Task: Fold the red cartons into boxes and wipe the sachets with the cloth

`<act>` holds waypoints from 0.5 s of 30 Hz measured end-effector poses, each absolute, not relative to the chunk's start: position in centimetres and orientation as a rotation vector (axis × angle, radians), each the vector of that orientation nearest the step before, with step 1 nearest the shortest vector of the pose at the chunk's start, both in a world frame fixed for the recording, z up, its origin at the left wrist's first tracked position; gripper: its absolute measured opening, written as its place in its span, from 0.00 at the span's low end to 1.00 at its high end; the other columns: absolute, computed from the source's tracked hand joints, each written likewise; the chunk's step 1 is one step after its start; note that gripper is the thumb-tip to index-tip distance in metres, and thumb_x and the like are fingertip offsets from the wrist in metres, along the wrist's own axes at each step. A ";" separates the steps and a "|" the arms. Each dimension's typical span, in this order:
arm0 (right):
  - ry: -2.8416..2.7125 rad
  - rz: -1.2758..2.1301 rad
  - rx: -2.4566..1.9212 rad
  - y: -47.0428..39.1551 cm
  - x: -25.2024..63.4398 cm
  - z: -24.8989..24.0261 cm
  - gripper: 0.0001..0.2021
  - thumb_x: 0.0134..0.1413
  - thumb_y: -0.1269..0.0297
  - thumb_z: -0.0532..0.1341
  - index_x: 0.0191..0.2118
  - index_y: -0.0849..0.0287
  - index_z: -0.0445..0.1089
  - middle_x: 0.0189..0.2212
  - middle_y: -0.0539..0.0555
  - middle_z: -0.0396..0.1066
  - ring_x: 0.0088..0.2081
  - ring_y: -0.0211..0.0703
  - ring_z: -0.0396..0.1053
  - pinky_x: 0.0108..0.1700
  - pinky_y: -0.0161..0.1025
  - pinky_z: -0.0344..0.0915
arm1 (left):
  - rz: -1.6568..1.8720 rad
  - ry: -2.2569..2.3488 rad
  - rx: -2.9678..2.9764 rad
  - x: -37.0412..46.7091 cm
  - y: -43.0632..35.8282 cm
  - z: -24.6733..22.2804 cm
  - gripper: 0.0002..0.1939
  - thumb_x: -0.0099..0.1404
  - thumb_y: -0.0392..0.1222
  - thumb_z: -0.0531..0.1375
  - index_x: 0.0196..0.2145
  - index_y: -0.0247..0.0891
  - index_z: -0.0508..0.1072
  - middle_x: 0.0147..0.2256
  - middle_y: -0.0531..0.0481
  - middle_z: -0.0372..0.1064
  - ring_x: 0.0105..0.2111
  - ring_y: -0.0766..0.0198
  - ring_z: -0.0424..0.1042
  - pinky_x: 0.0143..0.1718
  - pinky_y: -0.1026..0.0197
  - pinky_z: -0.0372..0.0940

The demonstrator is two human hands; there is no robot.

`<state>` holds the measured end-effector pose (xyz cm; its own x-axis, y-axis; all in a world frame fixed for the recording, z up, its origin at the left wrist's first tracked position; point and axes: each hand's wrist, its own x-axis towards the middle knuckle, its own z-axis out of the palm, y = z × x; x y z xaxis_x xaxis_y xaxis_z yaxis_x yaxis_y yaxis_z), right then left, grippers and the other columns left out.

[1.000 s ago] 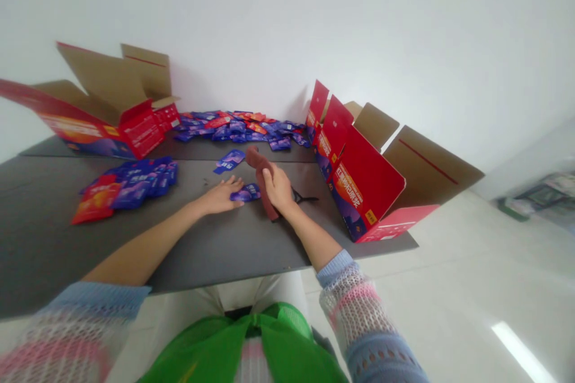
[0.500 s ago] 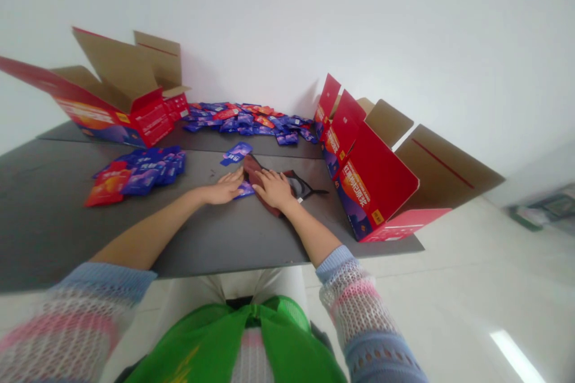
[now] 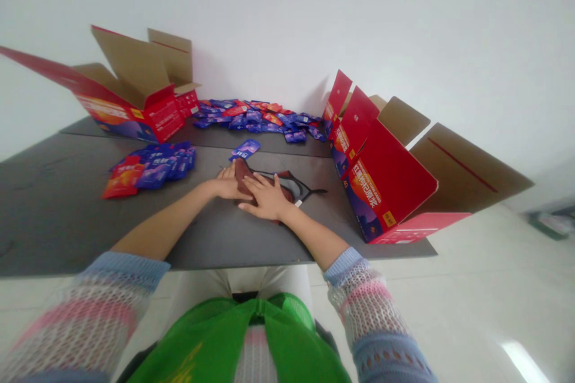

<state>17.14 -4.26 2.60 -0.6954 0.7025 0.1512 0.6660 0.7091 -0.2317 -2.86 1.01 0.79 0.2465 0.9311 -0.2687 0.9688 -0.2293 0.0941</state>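
Note:
A soft brown fabric piece [image 3: 243, 171] with dark edging and a grey mesh-like part [image 3: 291, 187] lies on the table in front of me; it looks like a small bag, but its exact kind is unclear. My right hand [image 3: 265, 196] rests flat across it with fingers spread. Against its left edge is my left hand [image 3: 230, 185], fingers stretched out and the thumb pointing toward the right hand. A thin dark strap [image 3: 318, 191] trails to the right. Just beyond the hands lies a blue-purple sachet [image 3: 246, 149].
At the left lies a pile of blue sachets [image 3: 164, 164] with red ones [image 3: 123, 178]. A long heap of sachets [image 3: 260, 116] runs along the wall. Open red cartons stand at the back left [image 3: 168, 114] and along the right [image 3: 381, 179] of the grey table [image 3: 251, 245].
The sachet that showed between my hands is now out of sight. My right hand has shifted slightly left over the brown fabric, closer to my left hand. The whole view has turned a little.

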 end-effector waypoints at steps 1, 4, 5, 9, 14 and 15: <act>-2.699 0.255 -1.064 -4.2 17.2 2.7 0.35 0.62 0.40 0.53 0.70 0.49 0.51 0.69 0.56 0.53 0.71 0.55 0.43 0.68 0.70 0.34 | -0.199 1.763 2.281 -2.9 1.0 0.8 0.66 0.52 0.74 0.59 0.73 0.30 0.38 0.72 0.32 0.27 0.70 0.31 0.31 0.67 0.41 0.39; -2.667 0.269 -1.090 -3.7 17.5 2.7 0.32 0.63 0.47 0.55 0.69 0.49 0.54 0.69 0.55 0.55 0.71 0.51 0.46 0.68 0.67 0.35 | -0.121 1.729 2.308 -2.9 1.0 0.8 0.64 0.51 0.75 0.60 0.73 0.35 0.42 0.72 0.33 0.32 0.70 0.30 0.32 0.67 0.40 0.39; -2.648 0.266 -1.111 -3.5 17.5 2.7 0.31 0.63 0.49 0.55 0.68 0.49 0.55 0.69 0.54 0.55 0.70 0.51 0.47 0.69 0.67 0.35 | -0.114 1.731 2.314 -2.9 0.9 0.8 0.65 0.51 0.75 0.60 0.73 0.34 0.41 0.72 0.33 0.32 0.70 0.31 0.31 0.67 0.40 0.39; -2.610 0.288 -1.127 -3.1 17.5 2.6 0.29 0.61 0.54 0.56 0.67 0.51 0.58 0.68 0.54 0.57 0.70 0.50 0.48 0.68 0.67 0.35 | -0.162 1.752 2.310 -2.8 0.7 1.1 0.65 0.53 0.73 0.59 0.73 0.29 0.38 0.72 0.29 0.28 0.70 0.34 0.28 0.67 0.44 0.38; -2.642 0.330 -1.146 -1.8 18.2 2.9 0.28 0.60 0.58 0.56 0.65 0.48 0.60 0.67 0.49 0.58 0.69 0.48 0.50 0.69 0.63 0.42 | -0.147 1.757 2.303 -2.7 0.6 1.1 0.68 0.53 0.75 0.58 0.72 0.26 0.32 0.71 0.26 0.22 0.71 0.36 0.27 0.67 0.45 0.38; -2.628 0.315 -1.189 -1.5 18.5 2.9 0.28 0.59 0.58 0.56 0.66 0.48 0.60 0.68 0.48 0.57 0.69 0.48 0.50 0.69 0.62 0.44 | -0.160 1.763 2.293 -2.7 0.6 1.1 0.69 0.53 0.76 0.58 0.72 0.24 0.31 0.71 0.24 0.21 0.71 0.36 0.27 0.67 0.45 0.39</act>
<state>18.45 -1.53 2.88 -0.6404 0.7574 0.1276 0.7057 0.6458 -0.2913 -2.65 0.58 1.10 0.2643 0.9357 -0.2335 0.9625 -0.2405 0.1254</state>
